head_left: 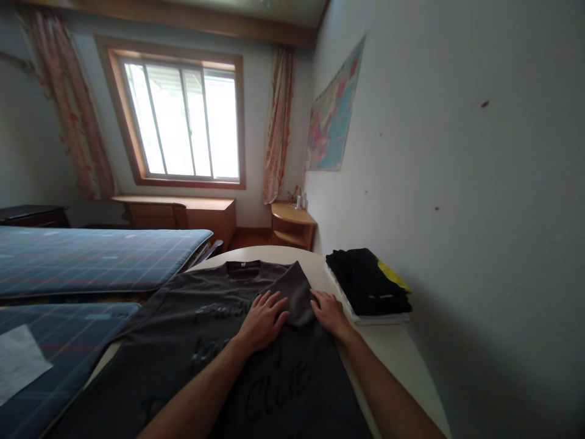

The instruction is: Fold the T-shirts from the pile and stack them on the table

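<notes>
A dark grey T-shirt with black lettering lies spread on a round pale table, its neckline at the far side. The right sleeve is folded inward over the shirt's front. My left hand rests flat on the shirt beside the folded sleeve, fingers spread. At the shirt's right edge is my right hand, its fingers apart and touching the fabric by the sleeve fold. Both hands are palm down. The shirt's lower part runs out of view and is partly covered by my forearms.
A stack of folded clothes, black and yellow over white, sits at the table's right side by the wall. Beds with blue plaid mattresses stand to the left, one bearing a white paper. A corner shelf stands beyond.
</notes>
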Available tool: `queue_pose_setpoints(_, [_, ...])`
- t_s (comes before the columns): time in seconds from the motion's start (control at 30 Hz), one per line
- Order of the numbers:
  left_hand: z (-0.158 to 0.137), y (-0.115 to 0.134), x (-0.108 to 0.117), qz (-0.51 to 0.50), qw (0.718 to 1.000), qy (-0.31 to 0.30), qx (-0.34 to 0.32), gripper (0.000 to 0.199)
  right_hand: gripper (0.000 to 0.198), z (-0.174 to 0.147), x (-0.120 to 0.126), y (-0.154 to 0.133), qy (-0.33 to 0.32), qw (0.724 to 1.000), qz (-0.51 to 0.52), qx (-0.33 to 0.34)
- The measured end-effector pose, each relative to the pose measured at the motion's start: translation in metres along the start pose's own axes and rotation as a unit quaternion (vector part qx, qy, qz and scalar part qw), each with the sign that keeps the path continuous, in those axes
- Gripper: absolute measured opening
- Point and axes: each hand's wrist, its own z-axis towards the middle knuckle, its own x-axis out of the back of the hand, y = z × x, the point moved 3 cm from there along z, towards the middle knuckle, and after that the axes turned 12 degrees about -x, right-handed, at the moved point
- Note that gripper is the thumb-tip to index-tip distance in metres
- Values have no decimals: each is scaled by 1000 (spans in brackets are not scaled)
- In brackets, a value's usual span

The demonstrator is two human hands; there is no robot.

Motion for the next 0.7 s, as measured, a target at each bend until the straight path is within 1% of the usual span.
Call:
queue_pose_setpoints(0.07, [-2, -7, -8, -3, 999, -32, 38, 48, 45, 1, 0, 2, -11, 1000, -15, -8])
queue_pose_setpoints(0.13, [-3, -11, -13, -7, 998, -48, 50, 51, 45, 1, 1, 3, -19, 999, -23, -18])
queue_pose_setpoints(0.23, [-4, -12, -13, -14, 997, -50, 59, 57, 44, 0, 4, 1, -7, 999, -17, -44])
queue_pose_setpoints(0.33, [-4, -12, -11, -28, 996, -54, 65, 60, 42, -3, 9, -2, 10, 996, -20, -90])
queue_pose_setpoints(0.4, [-4, -11, -10, -35, 996, -55, 67, 61, 38, -6, 11, -4, 10, 993, -32, -109])
queue_pose_setpoints(0.47, [-3, -11, -10, -37, 996, -51, 65, 63, 35, -6, 13, -6, -2, 993, -23, -120])
queue_pose_setpoints(0.53, [-2, -11, -9, -41, 996, -44, 65, 61, 32, -6, 15, -9, -13, 991, 29, -127])
queue_pose_setpoints(0.6, [-1, -13, -10, -58, 995, -32, 72, 54, 30, -5, 19, -14, -12, 986, 104, -128])
queue_pose_setpoints(0.7, [1, -18, -9, -121, 988, 8, 95, 50, 34, -6, 27, -31, -5, 974, 204, -97])
